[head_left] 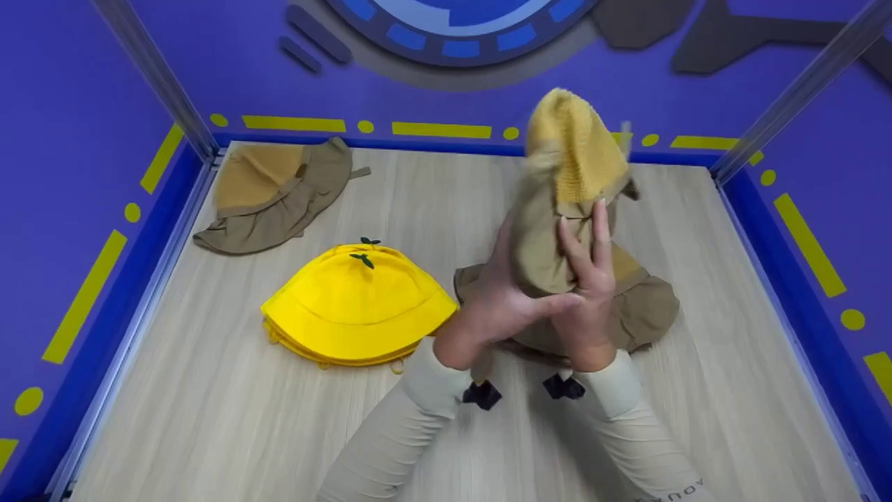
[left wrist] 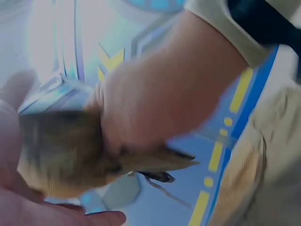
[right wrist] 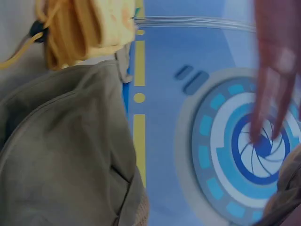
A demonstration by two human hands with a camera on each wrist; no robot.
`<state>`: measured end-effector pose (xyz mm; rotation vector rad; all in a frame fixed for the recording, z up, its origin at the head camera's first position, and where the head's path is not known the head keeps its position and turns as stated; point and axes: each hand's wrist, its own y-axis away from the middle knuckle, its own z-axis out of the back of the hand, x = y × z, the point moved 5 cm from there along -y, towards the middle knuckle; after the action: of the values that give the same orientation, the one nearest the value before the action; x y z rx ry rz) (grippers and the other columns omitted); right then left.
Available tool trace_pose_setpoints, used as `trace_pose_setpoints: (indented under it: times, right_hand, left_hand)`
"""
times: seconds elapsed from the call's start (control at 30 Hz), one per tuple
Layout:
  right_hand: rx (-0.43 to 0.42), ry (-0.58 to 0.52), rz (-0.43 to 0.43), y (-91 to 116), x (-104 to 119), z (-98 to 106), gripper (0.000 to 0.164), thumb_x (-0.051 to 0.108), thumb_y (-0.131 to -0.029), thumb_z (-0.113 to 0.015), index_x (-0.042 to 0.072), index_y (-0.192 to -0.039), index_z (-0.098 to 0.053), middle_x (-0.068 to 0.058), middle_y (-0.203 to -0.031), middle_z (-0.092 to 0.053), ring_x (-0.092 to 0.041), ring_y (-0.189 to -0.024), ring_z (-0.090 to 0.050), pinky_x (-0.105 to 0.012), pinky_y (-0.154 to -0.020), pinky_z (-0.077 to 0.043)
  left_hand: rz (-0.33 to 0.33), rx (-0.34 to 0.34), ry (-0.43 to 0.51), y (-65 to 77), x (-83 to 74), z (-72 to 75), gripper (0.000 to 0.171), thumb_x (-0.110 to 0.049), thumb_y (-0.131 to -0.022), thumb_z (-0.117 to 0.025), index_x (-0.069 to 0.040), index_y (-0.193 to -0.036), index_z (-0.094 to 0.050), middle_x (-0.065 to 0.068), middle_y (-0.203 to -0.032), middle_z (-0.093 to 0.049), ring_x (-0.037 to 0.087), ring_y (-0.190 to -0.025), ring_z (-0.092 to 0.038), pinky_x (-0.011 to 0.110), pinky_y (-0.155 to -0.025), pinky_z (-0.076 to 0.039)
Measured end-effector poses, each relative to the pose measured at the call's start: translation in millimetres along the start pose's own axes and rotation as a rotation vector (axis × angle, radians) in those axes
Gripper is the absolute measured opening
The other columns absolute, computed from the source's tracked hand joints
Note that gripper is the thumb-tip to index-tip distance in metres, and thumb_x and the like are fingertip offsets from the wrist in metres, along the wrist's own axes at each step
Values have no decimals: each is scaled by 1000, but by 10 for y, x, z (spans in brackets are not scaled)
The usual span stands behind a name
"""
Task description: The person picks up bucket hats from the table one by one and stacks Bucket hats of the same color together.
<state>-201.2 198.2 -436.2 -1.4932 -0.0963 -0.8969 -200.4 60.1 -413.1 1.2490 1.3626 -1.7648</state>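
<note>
Both hands hold a sun hat (head_left: 585,167) with a mustard textured crown and khaki brim, folded and raised above the table. My left hand (head_left: 505,300) grips its lower left side, fingers partly behind the brim and thumb stretched toward the other hand. The right hand (head_left: 589,293) holds the brim on the right, two fingers lying along the cloth. In the left wrist view the hat (left wrist: 61,155) is blurred between the hands. Beneath them lies another khaki-brimmed hat (head_left: 644,310), partly hidden by the hands.
Left of the hands sits a stack of yellow bucket hats (head_left: 355,300) with green sprout trims. A tan and khaki sun hat (head_left: 268,199) lies flat in the far left corner. Blue panels (head_left: 446,104) wall the wood-grain table (head_left: 209,418) at the back and sides.
</note>
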Motion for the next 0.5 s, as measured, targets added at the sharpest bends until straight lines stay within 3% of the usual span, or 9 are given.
trace_pose_setpoints:
  times: [0.03,0.1,0.17,0.23,0.3,0.37,0.47,0.5]
  right_hand:
    - [-1,18,26,16,15,-20,50,44,-99,-56,7,-129,-71,-35,-159,-33,-38,-150,-37,-40,-122,-35]
    - [2,83,66,46,48,-52,41,37,-104,-55,12,-131,-71,-35,-158,-34,-41,-150,-37,-42,-123,-34]
    - [14,129,88,77,72,-81,30,23,-104,-59,15,-129,-73,-34,-157,-36,-40,-149,-38,-41,-122,-35]
    - [34,133,100,105,79,-102,33,4,-100,-61,14,-128,-73,-31,-158,-38,-39,-149,-39,-41,-122,-36]
    - [55,134,107,134,67,-110,44,-9,-93,-61,14,-129,-73,-27,-159,-39,-40,-150,-37,-41,-122,-35]
    - [69,117,110,148,44,-104,51,-15,-89,-60,13,-131,-72,-24,-159,-41,-42,-150,-36,-42,-124,-33]
    - [94,48,110,149,-21,-68,50,-9,-90,-61,9,-136,-67,-24,-159,-42,-46,-151,-33,-46,-125,-29]
    - [102,15,106,152,-51,-47,47,-1,-92,-64,8,-138,-65,-25,-158,-42,-47,-151,-32,-48,-126,-27]
  left_hand:
    - [-43,-17,0,-21,-27,-27,104,-22,-84,-86,-9,-162,-19,9,-165,-33,18,-145,-44,31,-120,-37]
    - [-62,-74,35,-50,-44,-53,75,-14,-92,-76,0,-154,-35,15,-152,-49,19,-135,-54,31,-116,-42]
    - [16,-150,67,-34,-7,-36,48,-15,-102,-62,3,-144,-48,16,-140,-59,17,-124,-60,28,-111,-46]
    - [113,-197,132,-11,52,-18,35,-19,-108,-49,3,-135,-57,15,-129,-65,16,-115,-62,27,-106,-48]
    - [186,-213,198,7,101,-9,38,-22,-110,-43,1,-136,-57,13,-131,-64,16,-117,-61,28,-108,-47]
    - [202,-218,222,14,134,8,39,-24,-110,-43,1,-138,-55,12,-134,-63,18,-120,-60,32,-110,-46]
    - [207,-242,239,40,157,65,41,-28,-110,-45,-1,-139,-55,10,-136,-62,17,-121,-60,31,-111,-46]
    - [188,-264,202,64,151,101,42,-26,-109,-46,1,-138,-57,11,-136,-63,16,-120,-61,29,-109,-46]
